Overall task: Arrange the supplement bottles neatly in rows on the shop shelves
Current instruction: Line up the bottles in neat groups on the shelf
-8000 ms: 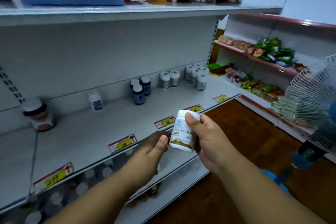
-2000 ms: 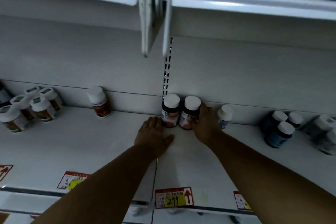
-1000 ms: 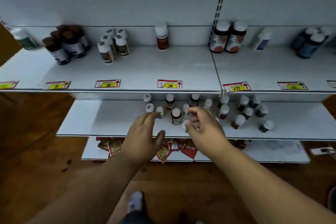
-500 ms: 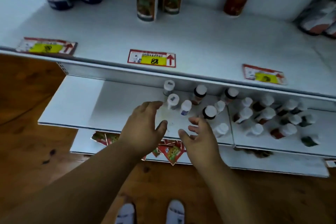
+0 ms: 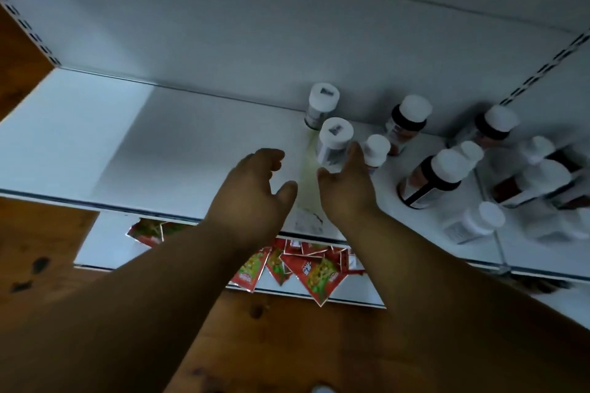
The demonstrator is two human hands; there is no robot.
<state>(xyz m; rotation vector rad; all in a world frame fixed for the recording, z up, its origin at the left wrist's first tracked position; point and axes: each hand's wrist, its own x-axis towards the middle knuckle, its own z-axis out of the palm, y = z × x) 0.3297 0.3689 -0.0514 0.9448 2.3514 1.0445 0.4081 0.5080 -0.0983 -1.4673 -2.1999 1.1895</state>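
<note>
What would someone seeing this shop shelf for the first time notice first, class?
Two bare hands reach in at the centre: the left hand hovers open over bare shelf, while the right hand touches a white-capped bottle. To the right stands a loose cluster of supplement bottles, not in rows. Below the shelf edge, red snack packets lie scattered on the lower shelf.

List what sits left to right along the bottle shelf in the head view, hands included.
Bare shelf → left hand → right hand, reaching the white-capped bottle with the marked lid → small white bottle → dark bottle with white cap → white bottle lying near the front edge.
</note>
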